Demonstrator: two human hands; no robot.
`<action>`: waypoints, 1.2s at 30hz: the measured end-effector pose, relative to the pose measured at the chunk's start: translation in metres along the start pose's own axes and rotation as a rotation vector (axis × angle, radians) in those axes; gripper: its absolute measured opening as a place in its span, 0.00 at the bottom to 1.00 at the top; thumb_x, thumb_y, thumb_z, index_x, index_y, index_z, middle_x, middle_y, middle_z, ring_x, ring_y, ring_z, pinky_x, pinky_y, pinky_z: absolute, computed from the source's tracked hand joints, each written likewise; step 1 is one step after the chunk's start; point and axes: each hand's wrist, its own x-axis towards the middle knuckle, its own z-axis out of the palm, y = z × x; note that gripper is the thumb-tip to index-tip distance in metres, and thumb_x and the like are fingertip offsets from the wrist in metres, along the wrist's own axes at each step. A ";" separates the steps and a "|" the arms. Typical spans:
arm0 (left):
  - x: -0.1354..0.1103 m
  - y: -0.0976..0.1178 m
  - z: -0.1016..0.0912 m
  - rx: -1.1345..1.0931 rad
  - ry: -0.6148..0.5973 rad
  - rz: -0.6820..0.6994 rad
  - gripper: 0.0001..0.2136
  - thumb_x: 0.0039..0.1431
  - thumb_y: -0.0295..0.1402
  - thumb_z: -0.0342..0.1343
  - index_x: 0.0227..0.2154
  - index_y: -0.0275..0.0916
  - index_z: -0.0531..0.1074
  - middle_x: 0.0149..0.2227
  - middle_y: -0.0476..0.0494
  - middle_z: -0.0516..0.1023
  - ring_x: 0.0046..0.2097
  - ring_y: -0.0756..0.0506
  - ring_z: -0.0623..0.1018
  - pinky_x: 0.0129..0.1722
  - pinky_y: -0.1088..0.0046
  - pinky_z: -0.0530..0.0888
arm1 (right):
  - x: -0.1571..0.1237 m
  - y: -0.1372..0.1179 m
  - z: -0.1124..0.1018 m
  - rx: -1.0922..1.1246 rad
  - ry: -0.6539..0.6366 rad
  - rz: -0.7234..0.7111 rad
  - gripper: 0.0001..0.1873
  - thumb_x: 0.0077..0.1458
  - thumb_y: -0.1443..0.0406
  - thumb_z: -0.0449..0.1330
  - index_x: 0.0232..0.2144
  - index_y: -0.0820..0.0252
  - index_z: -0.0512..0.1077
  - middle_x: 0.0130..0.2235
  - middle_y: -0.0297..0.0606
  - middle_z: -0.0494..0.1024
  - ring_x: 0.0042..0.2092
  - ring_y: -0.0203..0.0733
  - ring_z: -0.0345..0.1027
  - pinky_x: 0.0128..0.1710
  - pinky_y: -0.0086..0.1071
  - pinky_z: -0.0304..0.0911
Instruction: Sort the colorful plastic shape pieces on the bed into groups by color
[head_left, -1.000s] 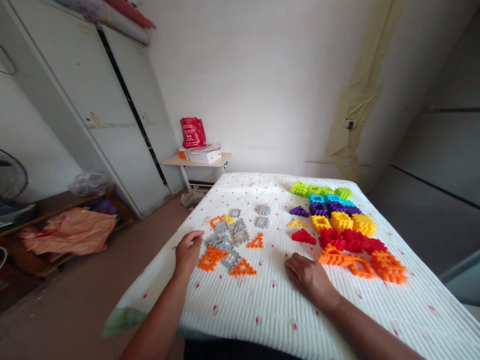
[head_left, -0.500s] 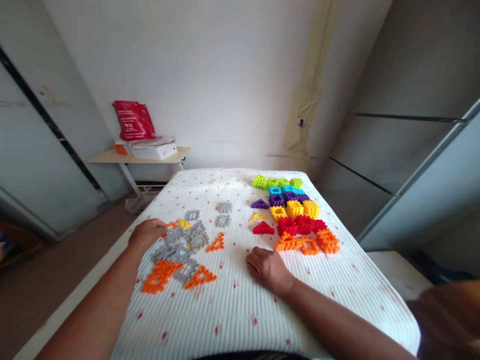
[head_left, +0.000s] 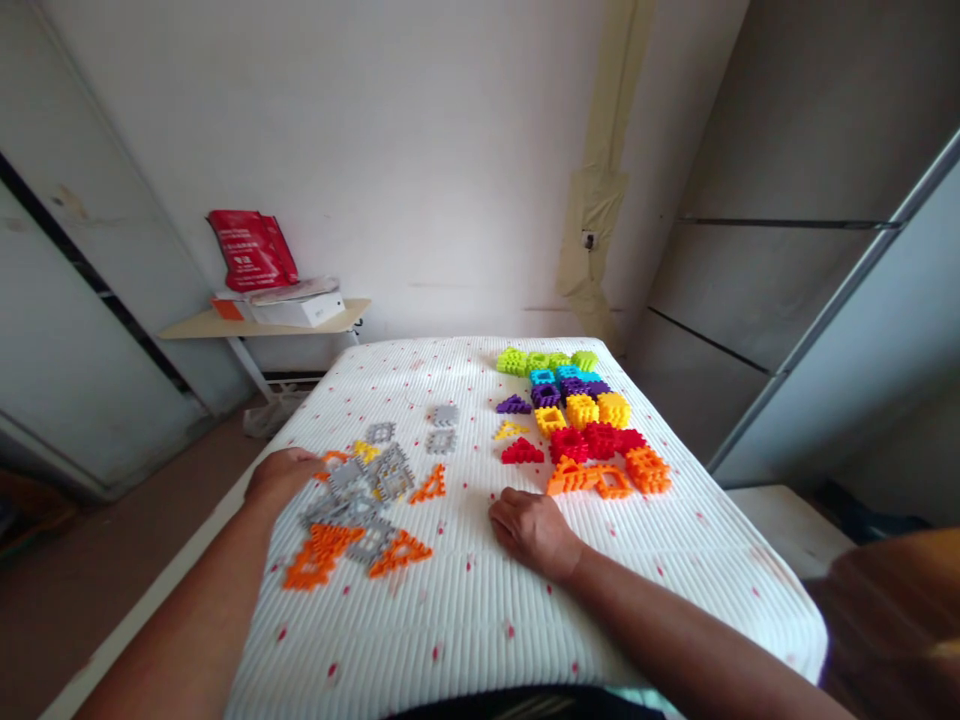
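Observation:
My left hand (head_left: 281,482) is at the left edge of a loose pile, its fingertips closed on an orange interlocking plastic tile (head_left: 332,460). Grey square tiles (head_left: 391,472) make up most of that pile, with a yellow tile (head_left: 366,450) at its back. Orange triangular tiles (head_left: 401,553) lie at its front. Resting on the bed, my right hand (head_left: 534,528) is curled into a loose fist, and nothing shows in it. Just beyond it stand orange tiles (head_left: 574,477) and a red triangular tile (head_left: 523,451).
Stacked tiles form colour rows on the right: red (head_left: 600,440), yellow (head_left: 582,410), purple (head_left: 546,394), blue (head_left: 566,372) and lime green (head_left: 512,361). Two grey stacks (head_left: 442,441) sit mid-bed. A side table (head_left: 352,313) holds a red bag (head_left: 251,250); a wardrobe (head_left: 787,170) stands right.
The view has shifted slightly to the left across the picture. My left hand has drawn back a little to the left; my right fist stays in place on the bed.

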 end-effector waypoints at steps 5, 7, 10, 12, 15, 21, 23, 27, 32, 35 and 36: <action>-0.016 0.008 -0.005 -0.292 0.113 -0.105 0.08 0.26 0.31 0.61 0.15 0.37 0.70 0.13 0.50 0.66 0.20 0.47 0.66 0.20 0.72 0.60 | 0.000 -0.001 0.002 0.021 0.030 -0.016 0.11 0.57 0.71 0.48 0.24 0.61 0.64 0.27 0.33 0.66 0.27 0.32 0.58 0.27 0.27 0.49; -0.018 0.008 -0.004 -0.359 0.168 -0.112 0.08 0.27 0.30 0.61 0.16 0.37 0.68 0.12 0.51 0.65 0.20 0.48 0.65 0.20 0.73 0.61 | -0.001 0.000 0.004 0.032 0.043 -0.028 0.11 0.58 0.71 0.48 0.25 0.61 0.64 0.27 0.33 0.66 0.28 0.32 0.59 0.27 0.28 0.49; -0.021 0.006 -0.007 -0.471 0.225 -0.100 0.10 0.27 0.31 0.60 0.19 0.37 0.68 0.13 0.53 0.64 0.19 0.50 0.64 0.20 0.74 0.61 | -0.002 0.001 0.006 0.037 0.047 -0.036 0.12 0.58 0.71 0.48 0.24 0.60 0.64 0.27 0.33 0.66 0.28 0.33 0.59 0.27 0.28 0.50; -0.024 0.004 -0.011 -0.545 0.254 -0.082 0.14 0.28 0.32 0.60 0.24 0.36 0.70 0.14 0.54 0.65 0.19 0.51 0.65 0.20 0.75 0.62 | -0.002 0.002 0.007 0.035 0.040 -0.031 0.11 0.58 0.71 0.48 0.24 0.60 0.64 0.27 0.33 0.66 0.28 0.33 0.60 0.28 0.28 0.51; -0.032 0.009 -0.019 -0.648 0.271 -0.045 0.20 0.30 0.35 0.59 0.33 0.35 0.72 0.18 0.53 0.69 0.20 0.53 0.66 0.22 0.76 0.63 | -0.002 0.002 0.008 0.025 0.037 -0.024 0.11 0.58 0.71 0.48 0.25 0.60 0.64 0.27 0.33 0.66 0.28 0.33 0.60 0.28 0.28 0.51; -0.078 0.059 -0.007 -0.823 0.124 0.114 0.15 0.32 0.34 0.61 0.28 0.36 0.72 0.20 0.52 0.73 0.23 0.51 0.71 0.25 0.76 0.66 | 0.000 0.000 0.003 0.002 0.046 -0.019 0.10 0.56 0.71 0.49 0.23 0.60 0.64 0.26 0.32 0.67 0.27 0.32 0.61 0.26 0.27 0.52; -0.103 0.083 0.008 -0.860 0.048 0.173 0.11 0.35 0.34 0.61 0.25 0.37 0.71 0.17 0.54 0.71 0.21 0.52 0.71 0.26 0.76 0.67 | 0.000 -0.001 -0.001 0.008 0.077 -0.043 0.11 0.56 0.71 0.50 0.23 0.60 0.64 0.25 0.32 0.67 0.26 0.32 0.61 0.26 0.27 0.53; -0.152 0.121 0.044 -0.957 -0.159 0.176 0.10 0.40 0.35 0.61 0.26 0.38 0.69 0.20 0.51 0.75 0.23 0.50 0.73 0.29 0.74 0.70 | -0.001 -0.005 -0.020 0.078 0.283 -0.107 0.09 0.59 0.68 0.48 0.32 0.61 0.68 0.30 0.36 0.72 0.32 0.34 0.66 0.31 0.27 0.59; -0.193 0.144 0.086 -1.129 -0.395 0.031 0.10 0.39 0.35 0.61 0.24 0.37 0.68 0.20 0.50 0.75 0.24 0.49 0.74 0.29 0.73 0.69 | -0.009 -0.012 -0.044 0.024 0.467 -0.091 0.09 0.59 0.66 0.52 0.41 0.61 0.68 0.36 0.39 0.73 0.36 0.35 0.66 0.35 0.28 0.62; -0.208 0.149 0.100 -1.144 -0.500 -0.020 0.10 0.38 0.35 0.62 0.22 0.37 0.67 0.20 0.50 0.75 0.24 0.50 0.74 0.28 0.74 0.68 | -0.015 -0.014 -0.047 -0.068 0.420 -0.055 0.09 0.59 0.66 0.52 0.41 0.60 0.69 0.33 0.38 0.72 0.33 0.35 0.65 0.31 0.28 0.60; -0.211 0.149 0.102 -1.144 -0.516 -0.032 0.10 0.38 0.35 0.62 0.21 0.37 0.67 0.20 0.50 0.75 0.24 0.50 0.73 0.28 0.74 0.68 | -0.017 -0.015 -0.048 -0.093 0.392 -0.036 0.09 0.60 0.67 0.51 0.40 0.61 0.69 0.31 0.37 0.71 0.32 0.35 0.64 0.30 0.29 0.59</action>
